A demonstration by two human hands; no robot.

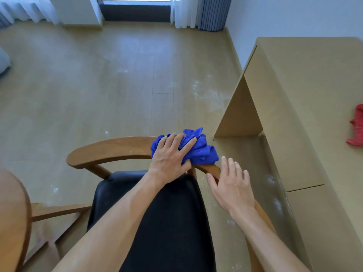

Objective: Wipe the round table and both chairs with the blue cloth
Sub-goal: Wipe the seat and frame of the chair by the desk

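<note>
The blue cloth [198, 148] sits bunched on the curved wooden backrest [110, 152] of the chair [169, 213], toward its right end; nearest the camera the black seat [176, 232] fills the foreground, and an edge of the round worktop [11, 216] shows at the lower left; the right hand [231, 185] lies flat with fingers spread and relaxed on the armrest curve just beside the cloth, holding nothing, seemingly steadying the chair; the left hand [170, 156] presses down on the cloth with fingers splayed over it, thumb tucked at its near edge; by my reading the step in hand is wiping this chair's backrest rail; whitish specks remain on the rail to the left of the cloth, so the next move likely calls for sliding the cloth leftward along the curve with steady downward pressure; beyond, the floor [98, 85] shows pale dusty smears, and a red cloth [356, 126] rests on the beige cabinet [306, 95] at the right.
</note>
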